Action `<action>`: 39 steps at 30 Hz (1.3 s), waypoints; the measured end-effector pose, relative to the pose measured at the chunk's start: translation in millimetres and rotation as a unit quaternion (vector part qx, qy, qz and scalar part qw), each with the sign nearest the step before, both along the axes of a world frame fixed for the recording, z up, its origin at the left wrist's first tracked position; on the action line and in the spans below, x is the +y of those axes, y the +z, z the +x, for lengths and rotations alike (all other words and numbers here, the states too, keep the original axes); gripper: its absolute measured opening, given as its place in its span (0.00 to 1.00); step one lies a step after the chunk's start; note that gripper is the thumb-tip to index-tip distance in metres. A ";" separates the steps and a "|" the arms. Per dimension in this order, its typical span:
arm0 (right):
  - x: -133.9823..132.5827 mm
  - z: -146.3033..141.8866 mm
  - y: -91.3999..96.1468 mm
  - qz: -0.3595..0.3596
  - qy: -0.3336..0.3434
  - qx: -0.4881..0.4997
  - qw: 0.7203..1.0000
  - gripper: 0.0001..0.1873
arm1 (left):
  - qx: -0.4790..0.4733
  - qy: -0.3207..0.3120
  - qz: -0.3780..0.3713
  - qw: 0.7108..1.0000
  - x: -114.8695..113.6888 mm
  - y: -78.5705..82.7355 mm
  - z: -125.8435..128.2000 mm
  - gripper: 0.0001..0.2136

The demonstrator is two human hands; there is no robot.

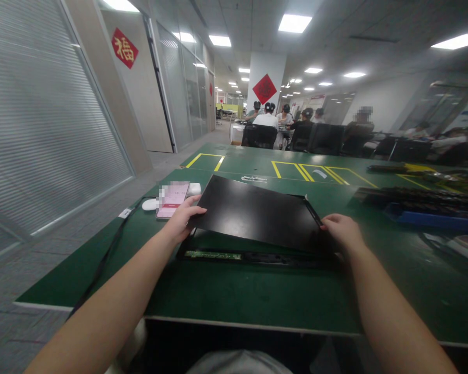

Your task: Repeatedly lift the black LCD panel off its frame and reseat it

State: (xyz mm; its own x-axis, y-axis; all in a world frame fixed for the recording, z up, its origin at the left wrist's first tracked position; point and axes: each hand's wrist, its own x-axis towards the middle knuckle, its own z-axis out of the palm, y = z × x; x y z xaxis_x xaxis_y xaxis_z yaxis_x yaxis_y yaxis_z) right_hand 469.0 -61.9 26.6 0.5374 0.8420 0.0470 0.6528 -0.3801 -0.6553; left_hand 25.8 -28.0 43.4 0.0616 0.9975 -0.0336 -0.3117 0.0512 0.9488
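Note:
A flat black panel (253,213) is tilted up at its near edge above a black frame (257,257) that lies on the green table (226,296). My left hand (183,218) grips the panel's near left corner, thumb on top. My right hand (343,231) is closed on the panel's near right corner. A narrow green circuit strip (212,255) shows inside the frame under the lifted edge.
A phone with a pink screen (172,199) and a white object (150,204) lie left of the panel; a black cable (109,249) runs off the table's left edge. Blue and black trays (425,208) sit at the right. Several people sit at tables behind.

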 end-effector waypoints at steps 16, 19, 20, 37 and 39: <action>1.7 2.1 -1.0 -0.010 0.002 -0.007 1.000 0.12 | 0.068 0.067 -0.008 0.995 1.7 3.8 -1.2 0.18; 2.5 2.7 -2.3 -0.012 0.002 -0.002 1.000 0.12 | 0.090 0.084 -0.013 0.992 4.6 0.1 -3.1 0.18; 2.7 2.7 -2.6 -0.012 0.002 -0.003 1.000 0.12 | 0.099 0.086 -0.014 0.991 5.3 -1.3 -3.7 0.18; 2.1 3.9 -2.9 -0.006 0.009 -0.004 1.000 0.12 | 0.380 0.078 0.063 0.919 6.7 -9.3 -10.5 0.09; 3.2 5.8 -4.9 -0.003 0.007 0.006 1.000 0.12 | 0.389 0.065 0.069 0.916 8.0 -11.5 -11.8 0.08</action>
